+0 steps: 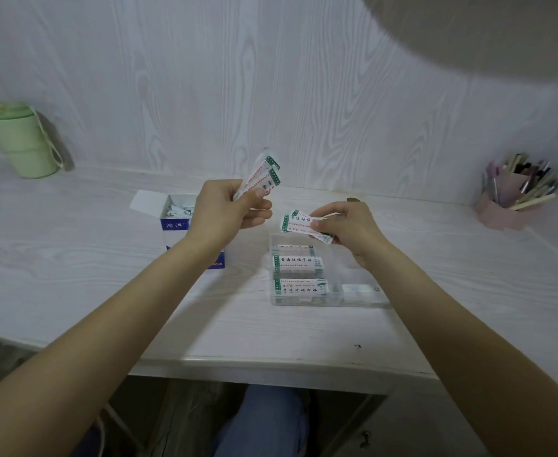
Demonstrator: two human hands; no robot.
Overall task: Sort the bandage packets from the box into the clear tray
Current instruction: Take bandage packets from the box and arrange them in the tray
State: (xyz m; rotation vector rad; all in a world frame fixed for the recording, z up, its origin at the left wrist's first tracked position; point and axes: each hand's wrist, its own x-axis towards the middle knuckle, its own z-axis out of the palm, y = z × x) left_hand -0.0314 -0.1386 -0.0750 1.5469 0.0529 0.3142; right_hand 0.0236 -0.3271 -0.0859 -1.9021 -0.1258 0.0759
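Note:
My left hand pinches a small fan of white bandage packets with green ends, raised above the desk. My right hand pinches other bandage packets just over the far edge of the clear tray. Inside the tray's left compartments lie packets stacked flat, and one small white item sits in a right compartment. The blue and white box stands open behind my left wrist, with more packets inside.
A green lidded cup stands at the far left by the wall. A pink holder full of pens sits at the far right. The white desk's front edge runs below the tray, with my knee under it.

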